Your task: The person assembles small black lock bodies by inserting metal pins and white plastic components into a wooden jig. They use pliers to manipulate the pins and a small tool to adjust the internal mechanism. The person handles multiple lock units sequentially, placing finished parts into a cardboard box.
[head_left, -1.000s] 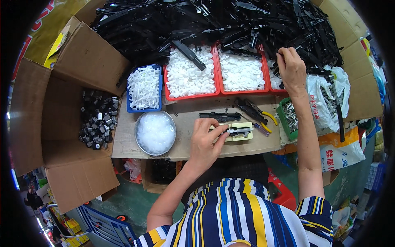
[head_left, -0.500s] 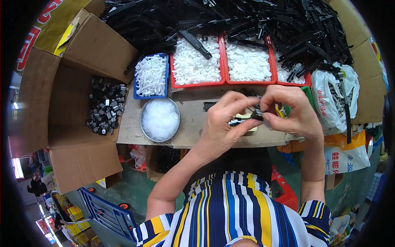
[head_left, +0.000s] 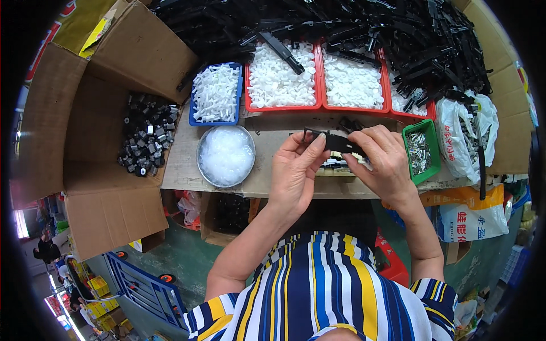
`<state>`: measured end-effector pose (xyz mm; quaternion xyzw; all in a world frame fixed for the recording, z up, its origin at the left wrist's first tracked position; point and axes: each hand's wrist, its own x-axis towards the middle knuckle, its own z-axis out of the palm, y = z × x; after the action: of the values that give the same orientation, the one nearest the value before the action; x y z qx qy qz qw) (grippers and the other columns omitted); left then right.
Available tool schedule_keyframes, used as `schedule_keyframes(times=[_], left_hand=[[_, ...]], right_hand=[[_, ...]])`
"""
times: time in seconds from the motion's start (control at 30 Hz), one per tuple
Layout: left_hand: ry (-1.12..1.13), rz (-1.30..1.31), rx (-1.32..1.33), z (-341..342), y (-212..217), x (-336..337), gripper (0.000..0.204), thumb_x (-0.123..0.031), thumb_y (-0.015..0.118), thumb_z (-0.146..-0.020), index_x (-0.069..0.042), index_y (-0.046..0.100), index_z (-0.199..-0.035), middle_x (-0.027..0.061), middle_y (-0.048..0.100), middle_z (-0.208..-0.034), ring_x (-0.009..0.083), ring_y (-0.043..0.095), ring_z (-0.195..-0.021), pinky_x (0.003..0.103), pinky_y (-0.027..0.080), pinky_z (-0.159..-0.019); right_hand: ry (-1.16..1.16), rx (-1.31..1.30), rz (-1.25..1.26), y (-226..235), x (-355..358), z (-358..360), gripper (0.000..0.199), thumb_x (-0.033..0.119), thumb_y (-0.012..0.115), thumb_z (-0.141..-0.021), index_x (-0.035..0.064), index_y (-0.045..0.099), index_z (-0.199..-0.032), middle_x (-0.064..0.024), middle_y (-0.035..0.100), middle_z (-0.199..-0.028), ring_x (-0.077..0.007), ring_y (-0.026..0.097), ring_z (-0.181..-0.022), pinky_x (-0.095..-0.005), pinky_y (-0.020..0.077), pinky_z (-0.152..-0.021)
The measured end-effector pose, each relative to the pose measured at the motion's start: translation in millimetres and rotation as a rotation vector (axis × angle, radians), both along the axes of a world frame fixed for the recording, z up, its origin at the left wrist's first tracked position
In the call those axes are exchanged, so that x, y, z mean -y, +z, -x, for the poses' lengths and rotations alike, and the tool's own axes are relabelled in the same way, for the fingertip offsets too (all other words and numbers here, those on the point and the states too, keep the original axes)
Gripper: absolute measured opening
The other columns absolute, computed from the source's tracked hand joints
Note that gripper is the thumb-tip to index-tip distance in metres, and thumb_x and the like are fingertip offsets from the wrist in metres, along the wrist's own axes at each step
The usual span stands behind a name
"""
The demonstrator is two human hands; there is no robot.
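Observation:
Both hands hold one long black plastic part [head_left: 335,142] just above the wooden bench [head_left: 182,165]. My left hand [head_left: 296,170] pinches its left end with thumb and fingers. My right hand [head_left: 384,159] grips its right end. Under the hands lies a small yellowish jig [head_left: 335,167], mostly hidden. Behind them a large heap of black plastic strips [head_left: 398,40] covers the back of the bench.
Two red trays [head_left: 282,107] of white caps and a blue bin [head_left: 215,94] of white pieces stand at the back. A round metal bowl [head_left: 226,154] of clear bits sits left. A green bin [head_left: 420,150] of screws, white bags [head_left: 466,136] and an open cardboard box [head_left: 108,136] of black parts flank the bench.
My right hand came back from the black heap with a black part and met the left hand. Both hands now hold the part up, spread apart along its length.

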<state>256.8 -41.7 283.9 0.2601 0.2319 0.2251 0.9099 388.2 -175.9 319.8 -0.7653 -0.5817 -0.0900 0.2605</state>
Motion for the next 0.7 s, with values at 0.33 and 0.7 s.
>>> schedule_keyframes(times=[0.33, 0.7], left_hand=[[0.196, -0.547, -0.308, 39, -3, -31, 0.026, -0.006, 0.068, -0.093, -0.003, 0.060, -0.117, 0.0047, 0.061, -0.109, 0.0140, 0.061, -0.102, 0.028, 0.049, -0.084], [0.101, -1.144, -0.422, 32, -3, -19, 0.018, 0.000, 0.071, -0.087, 0.000, 0.067, -0.104, 0.0071, 0.064, -0.104, 0.0166, 0.060, -0.098, 0.031, 0.048, -0.087]], right_hand=[[0.128, -0.216, 0.285, -20, 4, 1, 0.030, 0.015, 0.075, -0.076, 0.0055, 0.060, -0.100, -0.0085, 0.058, -0.094, -0.0274, 0.058, -0.095, -0.0392, 0.0425, -0.080], [0.151, -0.240, 0.320, -30, -3, 1, 0.027, 0.013, 0.075, -0.077, 0.0046, 0.059, -0.098, -0.0094, 0.056, -0.095, -0.0280, 0.056, -0.098, -0.0404, 0.0434, -0.080]])
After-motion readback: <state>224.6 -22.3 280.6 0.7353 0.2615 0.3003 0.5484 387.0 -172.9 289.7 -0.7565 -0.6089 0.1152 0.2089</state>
